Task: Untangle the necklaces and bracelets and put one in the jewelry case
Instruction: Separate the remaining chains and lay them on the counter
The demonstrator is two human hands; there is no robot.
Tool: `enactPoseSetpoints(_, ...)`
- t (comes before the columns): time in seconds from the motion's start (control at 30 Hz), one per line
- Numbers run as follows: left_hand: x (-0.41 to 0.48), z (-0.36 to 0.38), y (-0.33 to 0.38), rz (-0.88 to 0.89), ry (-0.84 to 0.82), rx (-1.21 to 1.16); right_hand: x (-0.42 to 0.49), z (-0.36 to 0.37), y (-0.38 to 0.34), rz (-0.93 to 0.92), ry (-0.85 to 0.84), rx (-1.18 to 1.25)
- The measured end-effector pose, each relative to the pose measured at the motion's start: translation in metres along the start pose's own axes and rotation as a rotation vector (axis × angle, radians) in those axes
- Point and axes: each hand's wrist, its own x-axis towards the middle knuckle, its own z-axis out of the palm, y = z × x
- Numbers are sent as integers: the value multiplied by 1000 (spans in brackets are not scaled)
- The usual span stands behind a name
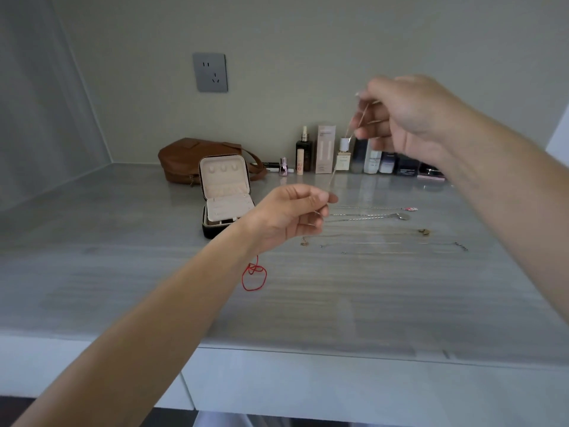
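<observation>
A thin gold chain is stretched in the air between my hands. My right hand pinches its upper end, raised high over the counter. My left hand pinches the lower end, with a small pendant dangling below it. The open jewelry case, black outside and cream inside, stands upright just left of my left hand. Several other chains lie straightened in rows on the counter. A red string bracelet lies looped beside my left wrist.
A brown leather bag sits behind the case. Cosmetic bottles and boxes line the back wall to the right. A grey wall socket is above. The grey counter has its front edge near me.
</observation>
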Motion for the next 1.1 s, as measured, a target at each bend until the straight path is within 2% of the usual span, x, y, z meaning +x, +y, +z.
enactPoseSetpoints(0.13, -6, -9, -10, -28, 39, 10, 6, -1, -11, -12, -46, 57)
enactPoseSetpoints(0.3, -15, -19, -7, -102, 65, 94, 2, -4, -9, -79, 7, -92)
enactPoseSetpoints(0.5, -27, -31, -3, -260, 55, 310, -26, -45, 39, 104, 148, -128)
enactPoseSetpoints(0.63, -25, -28, -7, -357, 90, 392, -52, -72, 101, 218, 219, -350)
enactPoseSetpoints(0.73, -20, -22, -12, -411, 118, 479, -65, -82, 142, 206, 100, -592)
enactPoseSetpoints(0.8, -17, -17, -15, -416, 141, 559, -68, -84, 159, 207, 82, -674)
enactPoseSetpoints(0.97, -14, -13, -22, -385, 234, 716, -71, -85, 179, 227, 162, -752)
enactPoseSetpoints(1.1, -17, -10, -22, -311, 204, 885, -70, -86, 177, 240, 174, -804)
